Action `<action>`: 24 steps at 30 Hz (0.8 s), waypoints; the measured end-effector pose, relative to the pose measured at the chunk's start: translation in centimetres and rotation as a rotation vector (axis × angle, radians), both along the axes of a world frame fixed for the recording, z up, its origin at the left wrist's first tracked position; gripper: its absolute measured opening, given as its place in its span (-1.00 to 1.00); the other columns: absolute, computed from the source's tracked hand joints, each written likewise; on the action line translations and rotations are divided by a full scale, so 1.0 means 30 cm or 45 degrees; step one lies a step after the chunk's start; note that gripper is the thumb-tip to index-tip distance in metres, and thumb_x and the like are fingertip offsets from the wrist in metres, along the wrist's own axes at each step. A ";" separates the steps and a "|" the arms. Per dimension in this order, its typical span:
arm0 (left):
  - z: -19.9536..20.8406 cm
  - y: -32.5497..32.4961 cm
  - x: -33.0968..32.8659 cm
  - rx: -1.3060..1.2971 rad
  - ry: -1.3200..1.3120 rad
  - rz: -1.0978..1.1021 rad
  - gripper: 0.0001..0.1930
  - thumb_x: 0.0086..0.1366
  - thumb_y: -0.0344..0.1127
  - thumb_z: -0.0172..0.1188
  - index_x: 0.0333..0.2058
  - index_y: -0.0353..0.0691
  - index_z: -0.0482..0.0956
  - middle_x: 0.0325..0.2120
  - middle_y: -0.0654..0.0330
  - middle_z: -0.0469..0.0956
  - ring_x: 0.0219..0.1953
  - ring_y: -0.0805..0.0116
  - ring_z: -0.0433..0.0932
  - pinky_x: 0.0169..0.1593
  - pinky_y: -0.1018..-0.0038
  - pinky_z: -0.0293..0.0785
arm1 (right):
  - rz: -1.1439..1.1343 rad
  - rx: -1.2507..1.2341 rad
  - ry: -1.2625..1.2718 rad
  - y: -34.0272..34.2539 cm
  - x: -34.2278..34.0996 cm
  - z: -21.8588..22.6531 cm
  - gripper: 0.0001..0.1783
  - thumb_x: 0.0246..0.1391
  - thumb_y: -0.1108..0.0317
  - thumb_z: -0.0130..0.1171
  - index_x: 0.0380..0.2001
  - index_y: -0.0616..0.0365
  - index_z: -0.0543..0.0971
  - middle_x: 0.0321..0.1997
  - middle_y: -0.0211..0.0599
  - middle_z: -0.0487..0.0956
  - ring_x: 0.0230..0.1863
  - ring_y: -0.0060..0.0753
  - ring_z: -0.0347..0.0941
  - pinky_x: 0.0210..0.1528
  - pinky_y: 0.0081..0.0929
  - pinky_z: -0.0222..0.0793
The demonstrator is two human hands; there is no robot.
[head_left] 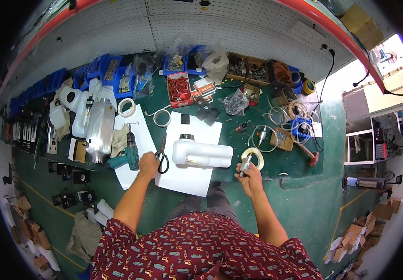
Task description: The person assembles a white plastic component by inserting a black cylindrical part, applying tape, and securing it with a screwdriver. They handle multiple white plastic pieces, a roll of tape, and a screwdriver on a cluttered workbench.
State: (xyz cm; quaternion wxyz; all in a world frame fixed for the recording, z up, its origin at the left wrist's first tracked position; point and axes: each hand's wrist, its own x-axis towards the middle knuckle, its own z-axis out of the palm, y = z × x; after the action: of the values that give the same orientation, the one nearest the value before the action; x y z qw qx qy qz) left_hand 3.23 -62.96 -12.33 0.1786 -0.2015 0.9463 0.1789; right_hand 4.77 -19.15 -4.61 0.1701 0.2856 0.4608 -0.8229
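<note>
My left hand point(148, 163) is curled closed at the black-handled scissors point(162, 156), covering one side of the handle while the blades point away from me. Just left of it lies a teal cordless drill point(131, 153). In my right hand point(251, 179) is a silver metal cylindrical fitting point(246, 165) with a narrow tip, held upward between the fingers. A roll of cream tape point(259, 157) lies right behind the fitting. Between my hands, a white plastic bottle point(203, 154) with a black cap rests on its side on white paper point(189, 181).
Blue bins point(110, 70) and a box of red parts point(179, 87) line the bench's back. Coiled clear tubing point(276, 114), a small parts carton point(282, 139) and a hammer point(312, 157) lie at the right. White and silver canisters point(101, 128) crowd the left.
</note>
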 end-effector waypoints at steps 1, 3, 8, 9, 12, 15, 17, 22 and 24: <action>0.045 0.029 -0.056 0.062 0.132 -0.007 -0.69 0.16 -0.19 0.45 -0.29 -0.36 0.71 -0.34 -0.12 0.73 -0.23 -0.17 0.73 -0.11 0.07 0.65 | 0.063 0.010 0.058 0.010 0.008 0.006 -0.39 0.26 0.59 0.05 0.38 0.22 0.34 0.15 -0.13 0.55 0.07 -0.28 0.53 0.03 -0.21 0.59; 0.152 0.109 -0.190 0.163 0.305 -0.019 -0.65 0.20 -0.15 0.44 -0.20 -0.34 0.69 -0.33 -0.12 0.74 -0.22 -0.17 0.72 -0.12 0.07 0.63 | 0.125 0.069 0.136 -0.013 0.004 0.062 -0.36 0.27 0.58 0.10 0.41 0.23 0.31 0.17 -0.13 0.56 0.09 -0.29 0.54 0.03 -0.25 0.59; 0.143 0.304 -0.519 0.169 0.449 -0.059 -0.39 0.13 0.05 0.52 -0.06 -0.37 0.62 -0.30 -0.15 0.73 -0.16 -0.16 0.73 -0.05 0.03 0.62 | 0.188 0.126 0.209 -0.057 -0.019 0.180 -0.38 0.33 0.53 0.17 0.42 0.22 0.31 0.21 -0.11 0.58 0.08 -0.32 0.60 -0.02 -0.38 0.64; 0.141 0.334 -0.565 0.172 0.365 -0.067 -0.30 0.07 0.10 0.55 -0.02 -0.39 0.60 -0.27 -0.18 0.72 -0.12 -0.19 0.71 -0.02 0.02 0.61 | 0.197 0.138 0.216 -0.057 -0.016 0.189 -0.37 0.33 0.53 0.17 0.42 0.22 0.30 0.22 -0.10 0.58 0.07 -0.31 0.60 -0.02 -0.38 0.64; -0.014 0.309 -0.627 0.173 0.274 -0.067 -0.27 0.03 0.10 0.56 -0.01 -0.39 0.59 -0.18 -0.22 0.70 -0.06 -0.20 0.69 0.04 0.00 0.58 | 0.263 0.197 0.229 -0.063 -0.033 0.221 -0.34 0.30 0.53 0.19 0.43 0.26 0.28 0.22 -0.08 0.59 0.04 -0.32 0.60 -0.07 -0.40 0.62; -0.039 0.280 -0.615 0.248 0.350 -0.144 -0.33 0.14 -0.07 0.52 0.12 -0.37 0.54 -0.21 -0.06 0.72 -0.16 -0.01 0.72 -0.05 0.15 0.64 | 0.292 0.231 0.275 -0.060 -0.034 0.230 -0.32 0.27 0.54 0.21 0.43 0.30 0.30 0.20 -0.07 0.59 0.01 -0.34 0.60 -0.11 -0.44 0.60; 0.006 0.295 -0.580 0.917 0.339 0.173 -0.37 0.24 -0.23 0.44 0.23 -0.36 0.47 -0.25 0.06 0.72 -0.22 0.18 0.72 -0.12 0.29 0.66 | 0.309 0.264 0.354 -0.056 -0.065 0.236 -0.31 0.25 0.54 0.24 0.43 0.34 0.32 0.17 -0.09 0.59 -0.02 -0.37 0.59 -0.14 -0.46 0.59; 0.367 0.422 -0.381 1.911 0.279 0.628 -0.42 0.42 -0.44 0.19 0.39 -0.25 0.33 -0.08 0.12 0.65 -0.22 0.32 0.69 -0.13 0.45 0.72 | 0.396 0.295 0.437 -0.085 -0.148 0.274 -0.30 0.21 0.55 0.29 0.41 0.36 0.37 0.11 -0.18 0.59 -0.09 -0.48 0.55 -0.17 -0.51 0.58; 0.485 0.471 -0.310 2.095 0.281 0.669 -0.43 0.45 -0.46 0.10 0.41 -0.20 0.31 0.08 0.03 0.59 -0.13 0.17 0.73 -0.06 0.39 0.76 | 0.439 0.287 0.501 -0.098 -0.175 0.291 -0.28 0.20 0.55 0.31 0.42 0.35 0.37 0.09 -0.19 0.59 -0.11 -0.50 0.53 -0.18 -0.53 0.58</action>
State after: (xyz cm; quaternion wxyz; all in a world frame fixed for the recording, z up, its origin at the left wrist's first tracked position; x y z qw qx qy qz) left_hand -6.08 -48.83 2.23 0.1277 -0.2018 0.4512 0.8599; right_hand -0.47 -22.08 4.11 0.1820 0.0548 0.6153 -0.7650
